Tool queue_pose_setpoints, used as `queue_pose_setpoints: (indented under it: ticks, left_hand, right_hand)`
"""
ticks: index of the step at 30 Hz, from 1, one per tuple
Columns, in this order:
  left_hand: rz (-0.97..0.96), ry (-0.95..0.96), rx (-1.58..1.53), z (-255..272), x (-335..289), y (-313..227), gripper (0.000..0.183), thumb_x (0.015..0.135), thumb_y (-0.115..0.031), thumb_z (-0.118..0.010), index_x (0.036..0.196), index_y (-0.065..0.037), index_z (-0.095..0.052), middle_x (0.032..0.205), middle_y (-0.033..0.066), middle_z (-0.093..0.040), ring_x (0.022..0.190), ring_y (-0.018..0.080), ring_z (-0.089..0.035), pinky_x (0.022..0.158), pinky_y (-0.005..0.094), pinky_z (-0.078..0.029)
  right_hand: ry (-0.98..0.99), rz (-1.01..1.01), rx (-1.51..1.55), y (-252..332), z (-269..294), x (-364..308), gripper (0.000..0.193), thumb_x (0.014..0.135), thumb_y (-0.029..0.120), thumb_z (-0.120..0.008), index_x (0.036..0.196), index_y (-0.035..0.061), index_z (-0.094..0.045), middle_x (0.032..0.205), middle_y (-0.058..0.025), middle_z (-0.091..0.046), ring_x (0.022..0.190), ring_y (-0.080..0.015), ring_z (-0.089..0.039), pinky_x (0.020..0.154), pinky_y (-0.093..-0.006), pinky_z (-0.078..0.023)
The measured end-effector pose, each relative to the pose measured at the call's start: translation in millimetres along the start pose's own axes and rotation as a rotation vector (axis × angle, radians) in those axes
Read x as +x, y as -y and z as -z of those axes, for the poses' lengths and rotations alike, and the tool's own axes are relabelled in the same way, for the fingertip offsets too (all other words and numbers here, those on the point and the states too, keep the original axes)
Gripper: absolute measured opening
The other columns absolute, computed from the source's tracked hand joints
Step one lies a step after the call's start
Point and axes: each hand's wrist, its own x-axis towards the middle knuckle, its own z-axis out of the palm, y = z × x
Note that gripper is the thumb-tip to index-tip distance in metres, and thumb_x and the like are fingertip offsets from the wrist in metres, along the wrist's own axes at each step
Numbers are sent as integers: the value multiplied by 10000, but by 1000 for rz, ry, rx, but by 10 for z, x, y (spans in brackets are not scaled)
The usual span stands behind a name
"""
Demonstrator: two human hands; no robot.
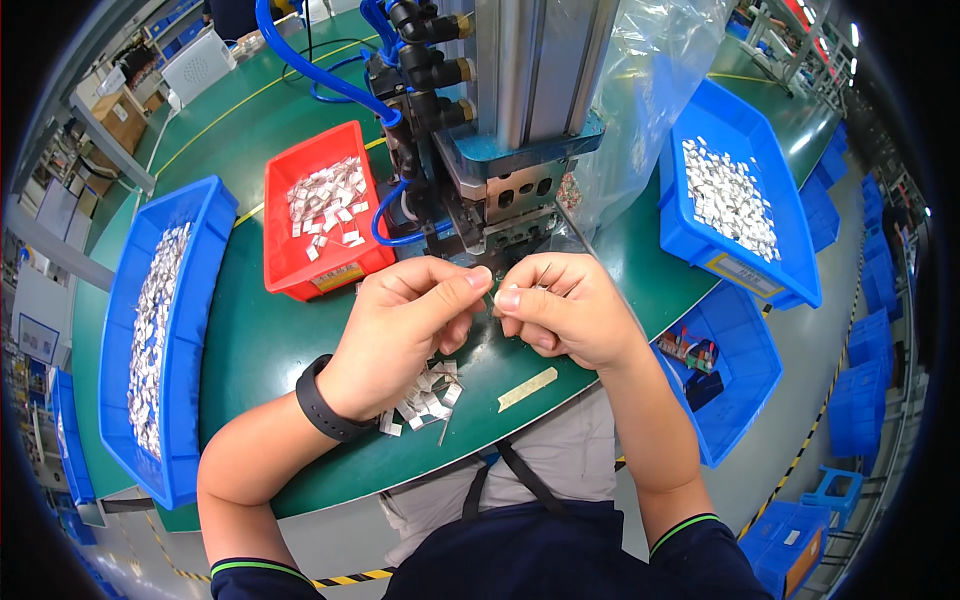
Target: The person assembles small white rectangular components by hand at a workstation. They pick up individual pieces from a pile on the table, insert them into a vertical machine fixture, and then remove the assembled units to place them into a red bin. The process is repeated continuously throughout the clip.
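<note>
My left hand (pixel 412 318) and my right hand (pixel 568 312) almost meet in front of the metal press head (pixel 520 190), both above the green table. Thumb and forefinger are pinched together on each. Thin metal slivers show between the right fingers; they are too small to name. Whatever the left fingertips hold is mostly hidden by them. Below the left hand lies a loose pile of small flat white and silver pieces (pixel 428 402), partly covered by the wrist with its black band (pixel 326 402).
A red bin (pixel 280 215) and a long blue bin (pixel 192 400) of small white pieces stand left. Another blue bin (pixel 690 225) stands right, with a lower blue bin (pixel 745 390) beyond the edge. Blue air hoses (pixel 335 85), tape (pixel 528 389) and clear plastic (pixel 640 110) surround the press.
</note>
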Motion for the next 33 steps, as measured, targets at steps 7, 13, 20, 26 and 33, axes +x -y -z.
queue_pose_setpoints:
  ticks: [7,13,20,26,33]
  left_hand:
    - [183,19,-111,-57,-3,-73,161,947,-174,-605,1028,-34,-598,893,47,-611,694,105,-544,574,244,-430]
    - [191,67,-20,-41,-18,15,172,878,-24,-579,1047,-40,-549,976,63,-611,816,133,-580,680,263,-461]
    - [200,77,-2,-30,-6,42,201,860,20,-566,1053,-32,-545,997,74,-608,856,148,-595,696,270,-464]
    - [202,91,-20,-25,-12,42,218,869,37,-531,1076,-27,-529,1042,85,-590,909,160,-600,748,288,-487]
    - [177,147,-73,-23,-9,60,262,869,90,-443,1101,-24,-491,1096,98,-564,1039,210,-607,880,365,-521]
  right_hand:
    - [-111,43,122,3,69,16,143,884,111,-678,824,-1,-614,651,-58,-598,420,-30,-416,352,-192,-260]
    - [-264,104,192,29,65,79,176,865,121,-686,792,-7,-590,638,-67,-582,400,-42,-402,330,-208,-248]
    - [-343,63,174,80,58,128,208,859,139,-681,777,-20,-574,633,-69,-562,397,-46,-396,325,-215,-232]
    - [-349,48,166,97,53,149,212,861,141,-674,780,-26,-571,642,-74,-558,398,-48,-398,324,-217,-234]
    - [-360,60,164,91,45,147,214,856,146,-683,784,-23,-573,642,-73,-559,401,-46,-404,327,-215,-250]
